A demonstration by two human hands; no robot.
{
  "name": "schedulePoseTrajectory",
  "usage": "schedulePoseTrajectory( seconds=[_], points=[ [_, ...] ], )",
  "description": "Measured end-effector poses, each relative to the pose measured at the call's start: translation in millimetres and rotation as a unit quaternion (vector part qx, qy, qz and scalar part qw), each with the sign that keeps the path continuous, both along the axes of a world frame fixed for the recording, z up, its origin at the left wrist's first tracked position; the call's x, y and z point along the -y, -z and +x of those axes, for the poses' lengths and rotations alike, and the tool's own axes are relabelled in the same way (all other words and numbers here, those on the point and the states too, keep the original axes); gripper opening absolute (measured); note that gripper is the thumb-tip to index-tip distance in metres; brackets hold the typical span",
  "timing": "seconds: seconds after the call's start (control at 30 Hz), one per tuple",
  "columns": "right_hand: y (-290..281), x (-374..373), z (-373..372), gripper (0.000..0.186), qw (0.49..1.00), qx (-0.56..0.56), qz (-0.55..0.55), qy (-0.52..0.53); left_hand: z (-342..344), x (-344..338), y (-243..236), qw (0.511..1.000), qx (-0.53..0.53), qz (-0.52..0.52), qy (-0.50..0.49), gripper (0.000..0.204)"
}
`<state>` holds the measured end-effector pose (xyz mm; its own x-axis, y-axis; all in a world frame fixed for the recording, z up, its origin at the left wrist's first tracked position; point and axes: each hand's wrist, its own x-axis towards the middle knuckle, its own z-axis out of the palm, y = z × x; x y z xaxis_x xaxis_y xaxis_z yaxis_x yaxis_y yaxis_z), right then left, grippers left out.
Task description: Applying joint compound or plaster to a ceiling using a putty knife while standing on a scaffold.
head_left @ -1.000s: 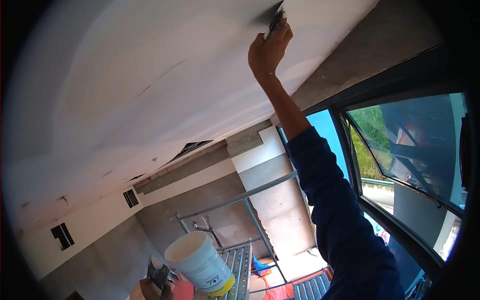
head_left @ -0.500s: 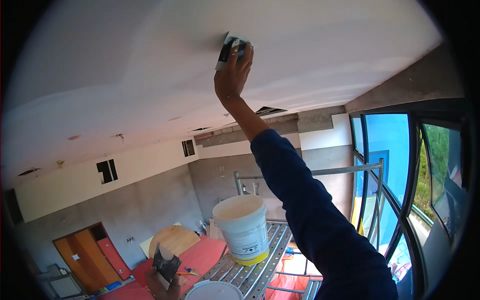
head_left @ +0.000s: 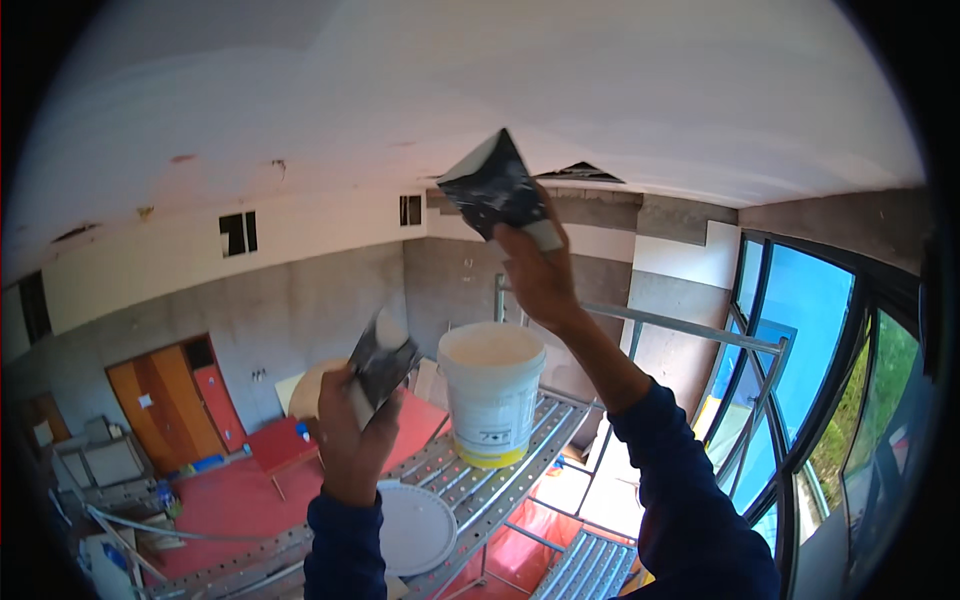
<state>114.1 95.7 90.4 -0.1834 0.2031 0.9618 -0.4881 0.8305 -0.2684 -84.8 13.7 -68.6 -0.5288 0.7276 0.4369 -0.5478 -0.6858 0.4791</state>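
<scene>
Just above the middle of the frame, the person's right hand (head_left: pixel 543 275) grips a broad dark scraper (head_left: pixel 492 187). Lower and left of centre, the left hand (head_left: pixel 355 450) is closed around another scraper (head_left: pixel 382 362), its upper end pale. Between the forearms, a white bucket (head_left: pixel 490 400) stands on a slatted metal platform (head_left: pixel 550 425) near a round lid (head_left: pixel 418 530). Pale ceiling (head_left: pixel 640 80) spans the top.

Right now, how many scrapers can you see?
2. One scraper is in the left hand; the other scraper is in the right hand, higher up. More could be hidden.
</scene>
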Motion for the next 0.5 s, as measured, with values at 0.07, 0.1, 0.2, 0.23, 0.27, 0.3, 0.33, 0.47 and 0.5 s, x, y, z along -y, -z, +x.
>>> schedulePoseTrajectory(
  seconds=[0.07,0.1,0.2,0.23,0.27,0.3,0.33,0.47,0.5],
  points=[
    [30.1,16.0,30.4,0.048,0.999,0.029,-0.030,0.026,35.9,-0.2,-35.8,0.978,0.005,0.046,0.203,0.045],
    [46.8,18.6,31.9,0.048,0.999,0.036,-0.008,0.002,45.9,-4.0,-41.4,0.974,0.030,0.043,0.219,0.046],
    [60.8,37.2,45.5,0.049,0.984,0.091,0.117,0.099,75.4,6.8,-61.2,0.948,0.067,0.026,0.309,0.024],
    [59.3,40.3,57.8,0.049,0.938,0.132,0.231,0.223,84.1,3.3,-61.3,0.947,0.057,0.018,0.317,0.025],
    [64.1,28.8,67.9,0.050,0.934,0.145,0.246,0.214,91.5,4.1,-60.8,0.943,0.061,0.010,0.327,0.025],
    [68.6,21.8,81.2,0.050,0.932,0.149,0.241,0.224,99.5,7.6,-63.6,0.940,0.063,0.010,0.334,0.024],
    [72.6,16.7,95.9,0.050,0.915,0.206,0.218,0.270,107.1,11.6,-66.5,0.938,0.064,0.010,0.342,0.022],
    [93.4,16.3,140.9,0.042,0.910,0.242,0.006,0.336,120.9,11.9,-70.4,0.936,0.010,0.061,0.347,0.020],
    [97.0,19.5,146.4,0.039,0.920,0.203,-0.163,0.292,121.0,7.5,-68.0,0.980,-0.012,0.061,0.190,0.025]
  ],
)
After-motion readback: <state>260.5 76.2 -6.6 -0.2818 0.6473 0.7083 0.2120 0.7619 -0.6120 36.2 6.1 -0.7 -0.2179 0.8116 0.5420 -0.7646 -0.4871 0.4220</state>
